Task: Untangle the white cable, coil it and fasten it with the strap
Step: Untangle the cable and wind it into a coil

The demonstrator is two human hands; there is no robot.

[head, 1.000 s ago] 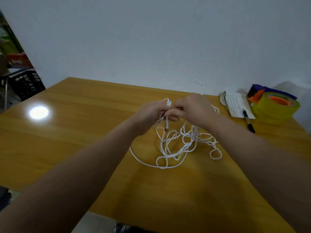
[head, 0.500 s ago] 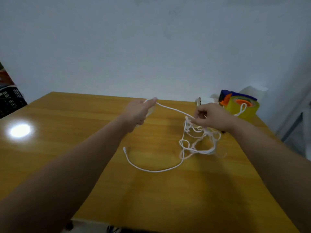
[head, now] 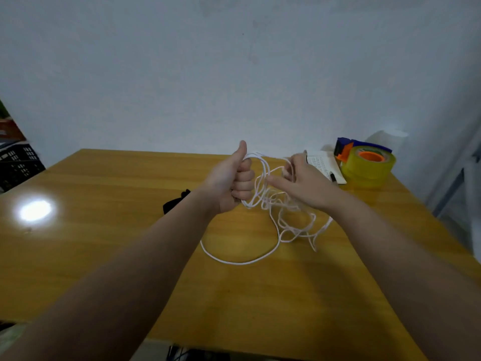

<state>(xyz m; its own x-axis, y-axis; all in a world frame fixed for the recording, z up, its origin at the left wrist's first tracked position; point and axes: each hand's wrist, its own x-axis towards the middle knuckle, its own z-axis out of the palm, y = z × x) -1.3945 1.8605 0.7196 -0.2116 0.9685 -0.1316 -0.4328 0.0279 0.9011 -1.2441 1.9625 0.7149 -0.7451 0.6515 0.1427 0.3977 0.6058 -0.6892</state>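
- Shows left hand closed in a fist, thumb up, gripping loops of white cable, probably to stop the coil springing apart.
- Shows right hand just beside it, pinching a strand, seemingly to feed the next loop.
- Shows the tangled rest lying on the counter below both hands.
- Shows a dark item, probably the strap, near the left wrist.

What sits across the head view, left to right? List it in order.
black crate → black strap → left hand → right hand → notebook → yellow tape roll. The white cable spans both hands, so it is left out.
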